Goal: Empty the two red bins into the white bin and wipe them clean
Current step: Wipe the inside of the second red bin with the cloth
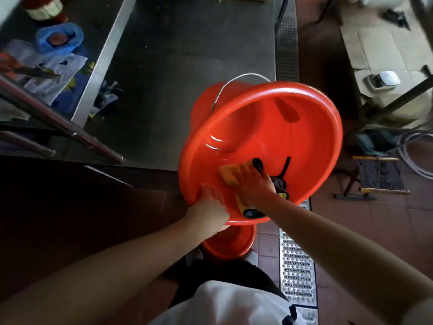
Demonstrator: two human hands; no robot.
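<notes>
Nearest me, both bare forearms reach forward over a white garment and dark trousers. My left hand (212, 198) grips the near rim of the big round red plastic basin (269, 137), fingers laid over the lip onto the inner wall, thumb hidden underneath. Just right of those fingers, my right hand (254, 186) presses a yellow cleaning cloth with dark trim (230, 175) flat against the basin's inner wall; the fingers are curled over the cloth, and its tail hangs out below the wrist, over the rim.

I see the basin tilted up toward me, its mouth open to the camera and its floor beyond my fingertips. A dark strap-like piece (284, 168) lies on the inner wall just beyond the right hand's knuckles. Behind the basin's far rim is a red plastic bucket with a wire bail handle (206, 102). Under my wrists, a second red round plastic basin (230, 245) rests on the floor by my shoes.

Left of my left hand, a steel worktable (187, 43) comes right up to the basin's left rim, so room is tight there. Right of my right hand, the perforated metal drain grating (296, 266) and brown floor tiles (365, 221) lie open.
</notes>
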